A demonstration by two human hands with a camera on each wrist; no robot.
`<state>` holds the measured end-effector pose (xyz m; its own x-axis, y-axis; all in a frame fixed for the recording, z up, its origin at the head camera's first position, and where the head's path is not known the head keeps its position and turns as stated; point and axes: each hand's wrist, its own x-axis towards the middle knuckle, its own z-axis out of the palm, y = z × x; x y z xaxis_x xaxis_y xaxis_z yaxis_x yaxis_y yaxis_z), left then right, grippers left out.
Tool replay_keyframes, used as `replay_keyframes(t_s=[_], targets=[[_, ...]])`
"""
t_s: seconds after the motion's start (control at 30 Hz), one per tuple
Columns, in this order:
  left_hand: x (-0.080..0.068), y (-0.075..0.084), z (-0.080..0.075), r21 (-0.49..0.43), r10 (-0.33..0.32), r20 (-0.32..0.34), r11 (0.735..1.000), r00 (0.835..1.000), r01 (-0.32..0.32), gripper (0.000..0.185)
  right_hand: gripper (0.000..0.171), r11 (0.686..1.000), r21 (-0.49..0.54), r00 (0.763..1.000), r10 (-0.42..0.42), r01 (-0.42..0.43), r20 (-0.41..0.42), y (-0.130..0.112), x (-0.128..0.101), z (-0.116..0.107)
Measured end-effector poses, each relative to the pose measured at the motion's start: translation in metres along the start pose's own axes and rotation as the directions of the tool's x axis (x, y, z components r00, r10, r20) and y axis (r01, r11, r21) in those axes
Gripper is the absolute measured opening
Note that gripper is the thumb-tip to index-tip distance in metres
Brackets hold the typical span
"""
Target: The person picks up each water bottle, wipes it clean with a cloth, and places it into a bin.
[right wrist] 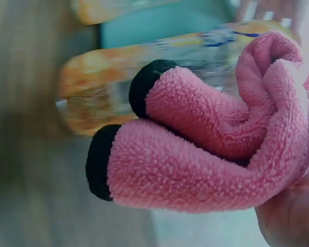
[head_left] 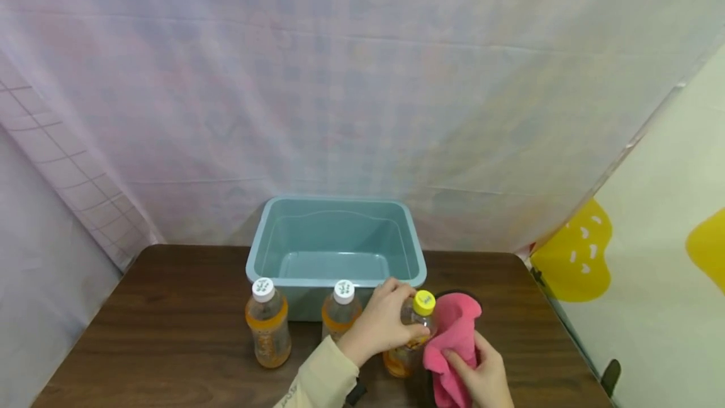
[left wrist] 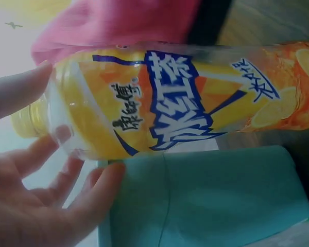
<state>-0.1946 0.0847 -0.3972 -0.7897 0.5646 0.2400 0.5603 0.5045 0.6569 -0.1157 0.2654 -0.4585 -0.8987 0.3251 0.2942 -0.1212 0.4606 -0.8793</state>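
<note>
Brown table, teal tub at frame centre. Left hand grips the upright bottle near its yellow cap. Right hand, lower right, clutches a pink cloth touching the bottle's right side.

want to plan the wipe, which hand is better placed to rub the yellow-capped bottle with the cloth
Right. The right hand already grips the pink cloth pressed against the bottle. The left hand has its fingers around the bottle's upper part, steadying it, and holds no cloth.

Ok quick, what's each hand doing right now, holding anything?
Left hand: gripping the yellow-capped bottle near its top.
Right hand: holding the pink cloth against that bottle.
</note>
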Motion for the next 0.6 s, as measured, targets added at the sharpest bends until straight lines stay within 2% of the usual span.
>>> replay_keyframes(t_s=[0.23,0.43,0.6], targets=[[0.000,0.000,-0.005,0.063,0.046,0.017,0.997,0.999,-0.047,0.052,0.027,0.985,-0.045,0.986,-0.166,0.168,0.030,-0.030,0.017,-0.011],[0.001,0.001,-0.008,0.066,0.031,0.053,0.997,0.998,-0.034,0.046,0.030,0.978,-0.033,0.975,-0.201,0.205,0.090,-0.045,0.028,-0.013],[0.000,-0.002,-0.009,0.071,0.068,0.027,0.995,0.997,-0.070,0.043,0.030,0.972,-0.032,0.968,-0.226,0.231,0.111,-0.045,0.033,-0.010]])
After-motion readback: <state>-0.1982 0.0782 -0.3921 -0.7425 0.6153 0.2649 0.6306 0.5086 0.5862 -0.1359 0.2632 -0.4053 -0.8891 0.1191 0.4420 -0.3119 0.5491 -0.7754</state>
